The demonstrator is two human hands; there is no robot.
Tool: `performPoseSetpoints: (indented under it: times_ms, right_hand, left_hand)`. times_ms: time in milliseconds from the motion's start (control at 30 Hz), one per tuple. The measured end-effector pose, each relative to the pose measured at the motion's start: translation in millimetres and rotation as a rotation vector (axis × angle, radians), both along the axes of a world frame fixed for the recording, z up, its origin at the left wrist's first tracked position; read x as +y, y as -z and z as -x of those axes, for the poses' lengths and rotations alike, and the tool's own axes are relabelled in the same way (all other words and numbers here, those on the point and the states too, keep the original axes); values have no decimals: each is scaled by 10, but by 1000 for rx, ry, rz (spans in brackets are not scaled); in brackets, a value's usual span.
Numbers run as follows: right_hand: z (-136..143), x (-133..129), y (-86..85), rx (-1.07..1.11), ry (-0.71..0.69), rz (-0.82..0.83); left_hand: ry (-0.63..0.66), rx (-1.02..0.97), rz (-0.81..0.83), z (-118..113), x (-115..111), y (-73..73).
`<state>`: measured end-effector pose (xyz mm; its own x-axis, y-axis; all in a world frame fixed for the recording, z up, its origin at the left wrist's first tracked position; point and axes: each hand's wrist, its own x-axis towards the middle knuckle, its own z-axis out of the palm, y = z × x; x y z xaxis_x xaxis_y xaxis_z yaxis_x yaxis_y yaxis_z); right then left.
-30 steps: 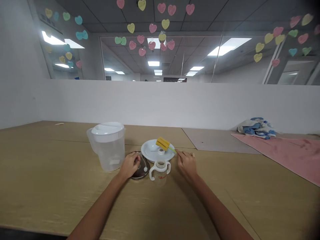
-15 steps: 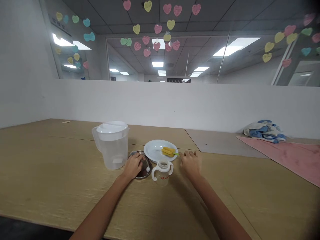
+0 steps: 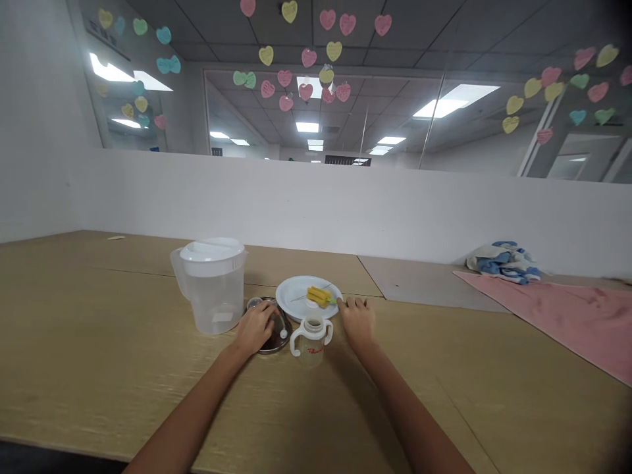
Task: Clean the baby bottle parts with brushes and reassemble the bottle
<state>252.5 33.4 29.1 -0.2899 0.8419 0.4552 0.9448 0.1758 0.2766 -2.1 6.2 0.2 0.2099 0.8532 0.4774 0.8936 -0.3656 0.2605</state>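
A white plate point(image 3: 291, 307) holds a yellow brush point(image 3: 318, 296) whose green end points right, beside a thin wire-like piece. My right hand point(image 3: 358, 320) is at the plate's right edge, its fingertips close to the green end; whether it grips anything is unclear. Over the left part of a round metal tray point(image 3: 269, 347) lies my left hand point(image 3: 255, 324), fingers bent, and what is under them is hidden. On the tray, a thin tube with a white end point(image 3: 283, 334) shows right of that hand. A clear bottle with two white handles point(image 3: 312, 342) stands upright in front of the plate.
Left of the tray stands a clear lidded pitcher point(image 3: 217, 289). A pink cloth point(image 3: 553, 313) covers the table's right side, with a crumpled blue and white cloth point(image 3: 506, 262) at its back edge. A white wall point(image 3: 296, 204) rises behind the table.
The whole view has shifted, so things appear farther left. The yellow brush and the thin piece on the plate have turned slightly. My hands have stayed near the tray and the plate's edge.
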Motion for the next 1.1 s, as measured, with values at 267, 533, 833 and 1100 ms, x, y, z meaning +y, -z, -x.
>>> performPoseSetpoints:
  times_ms: [267, 533, 833, 1100]
  right_hand:
    - [36, -29, -15, -3, -108, -29]
    - [46, -6, 49, 126, -157, 9]
    - [26, -22, 67, 270, -142, 32]
    - [86, -71, 49, 386, -200, -8]
  left_hand:
    - [19, -21, -162, -16, -6, 9]
    - [9, -35, -238, -70, -40, -20]
    - [79, -72, -238, -160, -37, 1]
    - [87, -240, -239, -194, -42, -17]
